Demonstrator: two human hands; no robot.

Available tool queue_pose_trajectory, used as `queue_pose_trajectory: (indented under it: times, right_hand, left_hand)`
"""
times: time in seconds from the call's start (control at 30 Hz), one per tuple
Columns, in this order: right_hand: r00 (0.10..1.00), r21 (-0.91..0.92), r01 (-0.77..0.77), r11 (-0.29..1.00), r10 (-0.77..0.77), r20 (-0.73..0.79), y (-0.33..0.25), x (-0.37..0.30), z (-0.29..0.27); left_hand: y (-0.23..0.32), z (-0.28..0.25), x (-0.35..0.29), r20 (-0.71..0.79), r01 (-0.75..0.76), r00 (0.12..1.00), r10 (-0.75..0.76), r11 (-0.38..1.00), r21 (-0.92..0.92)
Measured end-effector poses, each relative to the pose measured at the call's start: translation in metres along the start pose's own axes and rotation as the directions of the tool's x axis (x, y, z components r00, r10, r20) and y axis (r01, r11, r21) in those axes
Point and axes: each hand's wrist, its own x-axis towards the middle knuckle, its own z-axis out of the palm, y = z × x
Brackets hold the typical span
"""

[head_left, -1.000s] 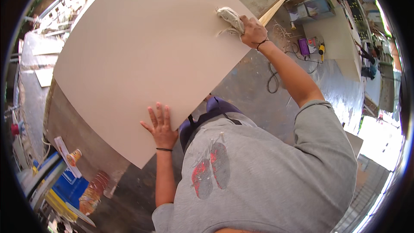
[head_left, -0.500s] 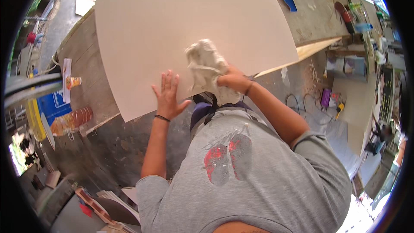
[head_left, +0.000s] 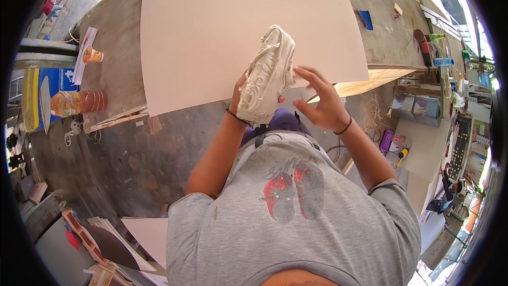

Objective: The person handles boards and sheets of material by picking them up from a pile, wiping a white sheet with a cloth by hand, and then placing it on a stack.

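Left hand [head_left: 239, 100] grips the white rag [head_left: 267, 77] above the pale board [head_left: 211, 26]; right hand [head_left: 321, 105] spread open, fingertips touching it.

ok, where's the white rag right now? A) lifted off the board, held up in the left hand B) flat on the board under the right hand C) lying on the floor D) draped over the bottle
A: the bunched white rag is held up in the left hand above the near edge of the pale board, with the right hand open beside it.
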Motion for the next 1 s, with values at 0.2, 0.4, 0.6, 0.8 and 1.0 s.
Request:
queue_pose_trajectory:
  times: [0.2,0.4,0.6,0.8,1.0]
  right_hand:
    - [0.872,-0.619,0.466,0.633,-0.447,0.199,0.011,0.027,-0.018]
    - [0.814,-0.511,0.572,0.641,-0.523,0.255,0.095,0.049,-0.096]
    - [0.641,-0.526,0.757,0.387,-0.288,0.711,0.206,0.011,-0.179]
    - [0.477,-0.395,0.869,0.298,-0.292,0.829,0.233,0.022,-0.176]
    - [0.49,-0.416,0.869,0.27,-0.349,0.799,0.217,0.061,-0.134]
  left_hand:
    - [-0.05,0.003,0.013,0.069,-0.118,0.983,0.168,0.299,0.947]
    - [-0.068,-0.016,0.0,-0.529,0.205,0.829,-0.183,0.979,-0.016]
    - [-0.071,-0.028,-0.017,-0.938,-0.091,0.107,0.329,0.943,0.32]
    - [-0.08,-0.05,0.0,-0.907,-0.314,0.021,0.42,0.864,0.392]
    - [-0.086,-0.056,0.002,-0.909,-0.273,0.026,0.416,0.877,0.394]
